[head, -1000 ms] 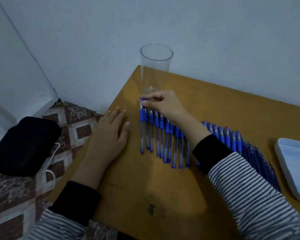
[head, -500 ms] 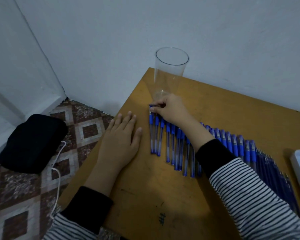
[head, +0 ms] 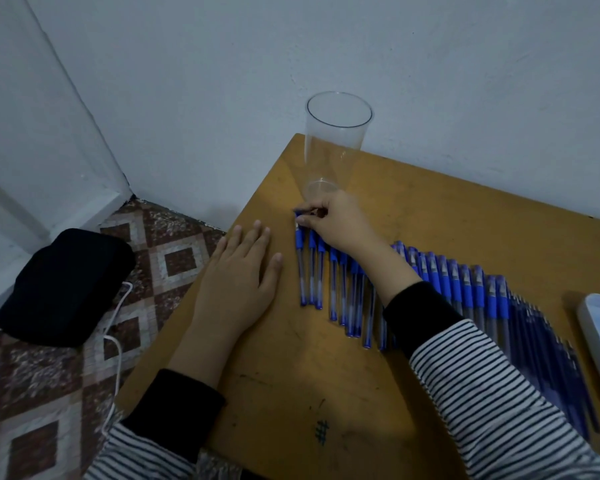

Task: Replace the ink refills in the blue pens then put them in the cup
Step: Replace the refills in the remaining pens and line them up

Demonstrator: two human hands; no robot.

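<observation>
Left hand (head: pixel 238 271) lies flat, fingers spread; right hand (head: pixel 336 221) pinches.

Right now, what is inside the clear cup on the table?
The clear cup looks empty: no pens inside. The right hand covers part of its base, so the very bottom is not fully seen.

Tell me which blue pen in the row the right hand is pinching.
The pen at the row's left end, nearest the flat left hand. The right hand pinches its cap end, just in front of the clear cup; the other pens lie untouched.
</observation>
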